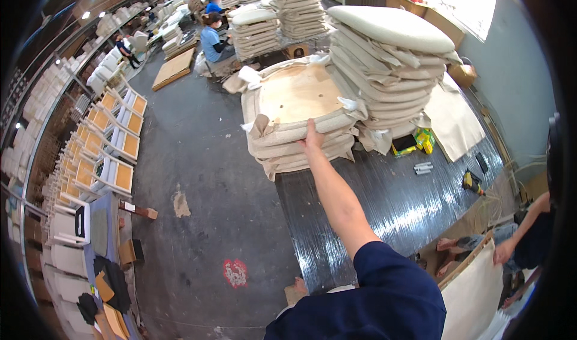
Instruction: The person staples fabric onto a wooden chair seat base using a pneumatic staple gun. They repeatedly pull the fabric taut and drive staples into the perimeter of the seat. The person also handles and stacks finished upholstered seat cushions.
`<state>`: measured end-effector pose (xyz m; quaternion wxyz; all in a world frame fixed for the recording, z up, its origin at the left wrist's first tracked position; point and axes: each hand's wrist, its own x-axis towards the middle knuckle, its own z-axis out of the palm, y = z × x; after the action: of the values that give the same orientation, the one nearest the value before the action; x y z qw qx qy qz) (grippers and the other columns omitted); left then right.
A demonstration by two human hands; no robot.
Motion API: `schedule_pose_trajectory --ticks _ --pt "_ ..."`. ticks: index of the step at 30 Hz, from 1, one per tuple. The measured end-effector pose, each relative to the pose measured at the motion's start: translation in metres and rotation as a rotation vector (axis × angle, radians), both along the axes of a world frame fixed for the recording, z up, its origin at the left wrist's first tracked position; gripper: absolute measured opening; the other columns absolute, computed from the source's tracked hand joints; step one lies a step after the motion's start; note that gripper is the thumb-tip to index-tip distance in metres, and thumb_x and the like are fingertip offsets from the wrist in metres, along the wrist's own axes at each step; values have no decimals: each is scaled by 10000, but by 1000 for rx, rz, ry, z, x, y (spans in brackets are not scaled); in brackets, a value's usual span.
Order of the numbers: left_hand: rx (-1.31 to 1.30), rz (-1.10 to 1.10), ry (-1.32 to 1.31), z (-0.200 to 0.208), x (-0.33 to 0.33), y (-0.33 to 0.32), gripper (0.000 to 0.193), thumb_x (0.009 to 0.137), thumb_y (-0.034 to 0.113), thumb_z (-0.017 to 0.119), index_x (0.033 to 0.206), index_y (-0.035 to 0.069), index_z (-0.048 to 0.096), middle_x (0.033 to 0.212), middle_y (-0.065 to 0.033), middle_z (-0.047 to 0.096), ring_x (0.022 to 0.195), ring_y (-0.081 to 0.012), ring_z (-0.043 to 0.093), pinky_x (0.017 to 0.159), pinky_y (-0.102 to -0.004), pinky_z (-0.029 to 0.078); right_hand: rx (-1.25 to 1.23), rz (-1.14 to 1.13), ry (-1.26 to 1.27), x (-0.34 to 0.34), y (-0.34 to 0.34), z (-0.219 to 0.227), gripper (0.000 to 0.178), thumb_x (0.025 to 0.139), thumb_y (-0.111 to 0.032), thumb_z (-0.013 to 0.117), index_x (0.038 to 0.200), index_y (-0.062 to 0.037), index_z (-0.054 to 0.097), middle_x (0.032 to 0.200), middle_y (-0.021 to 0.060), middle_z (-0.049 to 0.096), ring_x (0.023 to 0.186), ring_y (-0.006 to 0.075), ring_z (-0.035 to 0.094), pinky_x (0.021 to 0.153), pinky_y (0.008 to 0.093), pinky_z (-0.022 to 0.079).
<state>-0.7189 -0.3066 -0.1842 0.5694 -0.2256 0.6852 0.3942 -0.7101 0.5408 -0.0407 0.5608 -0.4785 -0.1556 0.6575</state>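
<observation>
My right hand (312, 140) is closed on the near edge of the top seat cushion (288, 125), thumb above and fingers curled at its side. This cushion lies upside down on a short pile of beige cushions, its bare plywood base (300, 97) facing up. Loose fabric and white corner pieces stick out around its rim. Just right of it leans a tall stack of beige seat cushions (390, 69). No part of my left hand can be made out.
A black film-covered table (354, 202) bears a yellow-and-green packet (425, 140), staple strips (423, 169) and a yellow-black power tool (473, 182). At right, a co-worker's hand (503, 253) holds a pale panel (469, 295). Chair frames (108, 139) line the left; people work beyond.
</observation>
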Motion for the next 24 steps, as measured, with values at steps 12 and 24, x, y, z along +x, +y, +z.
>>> schedule_pose_trajectory --ticks 12,24 --pt "98 -288 503 21 -84 76 353 1086 336 645 1253 34 725 1045 -60 767 887 -154 713 831 -305 582 61 305 -105 -9 -47 -5 969 926 -719 731 1544 -13 488 1428 193 645 1119 352 708 919 535 572" --pt "72 -92 185 -11 15 -29 373 1057 372 625 1310 112 714 1119 -106 768 923 -204 742 861 -366 578 228 1024 -904 136 -306 -170 542 942 -559 749 732 -67 660 669 101 741 630 239 740 640 409 596"
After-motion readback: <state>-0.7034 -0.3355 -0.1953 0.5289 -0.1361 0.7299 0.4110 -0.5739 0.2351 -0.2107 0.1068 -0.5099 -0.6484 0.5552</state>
